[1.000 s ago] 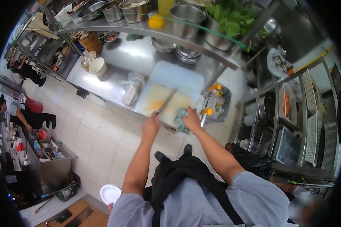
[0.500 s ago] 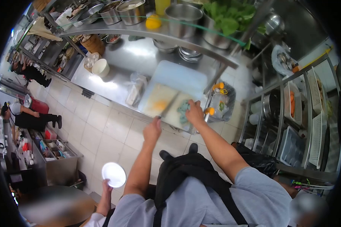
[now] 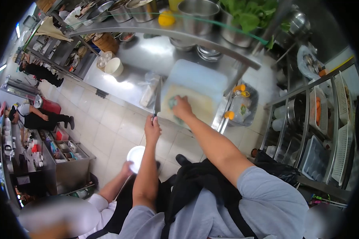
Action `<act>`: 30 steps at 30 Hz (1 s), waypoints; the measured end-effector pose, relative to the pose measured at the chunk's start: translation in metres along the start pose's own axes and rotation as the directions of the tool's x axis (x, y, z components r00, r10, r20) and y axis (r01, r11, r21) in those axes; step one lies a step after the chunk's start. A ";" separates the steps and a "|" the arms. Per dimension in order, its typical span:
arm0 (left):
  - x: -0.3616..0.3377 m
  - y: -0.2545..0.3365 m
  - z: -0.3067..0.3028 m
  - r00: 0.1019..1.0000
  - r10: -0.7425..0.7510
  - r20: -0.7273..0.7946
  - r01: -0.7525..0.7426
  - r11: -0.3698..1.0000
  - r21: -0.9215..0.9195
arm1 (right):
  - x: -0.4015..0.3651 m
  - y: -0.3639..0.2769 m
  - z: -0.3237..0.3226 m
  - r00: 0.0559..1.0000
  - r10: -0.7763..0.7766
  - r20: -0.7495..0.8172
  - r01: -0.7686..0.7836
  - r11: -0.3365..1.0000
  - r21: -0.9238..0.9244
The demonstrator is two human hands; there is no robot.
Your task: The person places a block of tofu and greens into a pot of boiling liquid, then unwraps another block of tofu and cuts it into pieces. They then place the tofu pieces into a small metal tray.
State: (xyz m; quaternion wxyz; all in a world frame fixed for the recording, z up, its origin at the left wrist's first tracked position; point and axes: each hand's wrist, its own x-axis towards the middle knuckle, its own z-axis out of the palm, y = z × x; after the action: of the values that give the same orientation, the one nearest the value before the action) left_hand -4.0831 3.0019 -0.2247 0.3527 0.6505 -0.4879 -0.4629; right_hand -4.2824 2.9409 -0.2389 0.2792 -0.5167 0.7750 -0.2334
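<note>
My left hand (image 3: 152, 129) is closed round the handle of a kitchen knife (image 3: 158, 97). Its blade points away from me, just off the left edge of a cream cutting board (image 3: 201, 100). On the left part of that board, my right hand (image 3: 182, 107) presses down a bluish-green cloth (image 3: 172, 102), which its fingers partly cover. Behind lies a pale blue cutting board (image 3: 203, 71), partly under the cream one. A plastic-wrapped white package (image 3: 149, 93) sits on the steel counter, left of the knife.
A co-worker's hand (image 3: 127, 168) holds a white plate (image 3: 135, 158) close to my left forearm. To the right stand a bin (image 3: 249, 109) with orange-capped bottles and a rack of baskets (image 3: 317, 109). A steel shelf (image 3: 155, 31) with pots crosses above the counter.
My right hand has moved the cloth leftward across the board, over where an orange-yellow patch showed. The knife has swung left off the board, blade now upright in view. The co-worker's plate came nearer.
</note>
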 end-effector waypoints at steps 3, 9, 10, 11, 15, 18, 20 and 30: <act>-0.003 0.009 0.000 0.979 -0.133 0.156 0.172 0.946 -0.274 | -0.008 -0.006 0.006 0.991 0.036 0.129 -0.078 0.938 0.338; 0.000 0.030 0.032 0.878 0.479 0.023 -0.465 0.839 0.284 | -0.026 0.016 -0.037 0.813 0.043 0.581 -0.582 0.101 0.807; -0.003 0.038 0.037 0.876 0.482 0.020 -0.468 0.839 0.278 | -0.024 0.017 -0.043 0.779 -0.103 0.619 -0.618 0.040 0.785; -0.006 0.046 0.042 0.878 0.472 0.082 -0.451 0.758 0.471 | -0.021 0.019 -0.049 0.782 -0.102 0.615 -0.614 0.044 0.788; -0.016 0.092 0.039 0.821 0.529 0.217 -0.526 0.550 0.649 | -0.023 0.008 -0.087 0.788 -0.301 0.537 -0.473 0.262 0.841; -0.016 0.109 0.046 0.746 0.593 0.302 -0.616 0.443 0.651 | -0.009 0.017 -0.084 0.856 -0.154 0.494 -0.448 0.257 0.856; -0.019 0.120 0.050 0.697 0.632 0.338 -0.662 0.387 0.642 | 0.001 0.014 -0.090 0.878 -0.106 0.467 -0.450 0.150 0.880; -0.015 0.130 0.081 0.633 0.680 0.369 -0.688 0.277 0.670 | 0.044 0.017 -0.090 0.846 0.261 0.465 -0.501 0.093 0.860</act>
State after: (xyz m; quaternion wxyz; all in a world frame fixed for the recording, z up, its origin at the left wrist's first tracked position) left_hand -4.2016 2.9796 -0.1283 0.2032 0.4576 -0.8655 -0.0162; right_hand -4.3679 2.9127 -0.1924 0.6613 -0.0263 0.5303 -0.5299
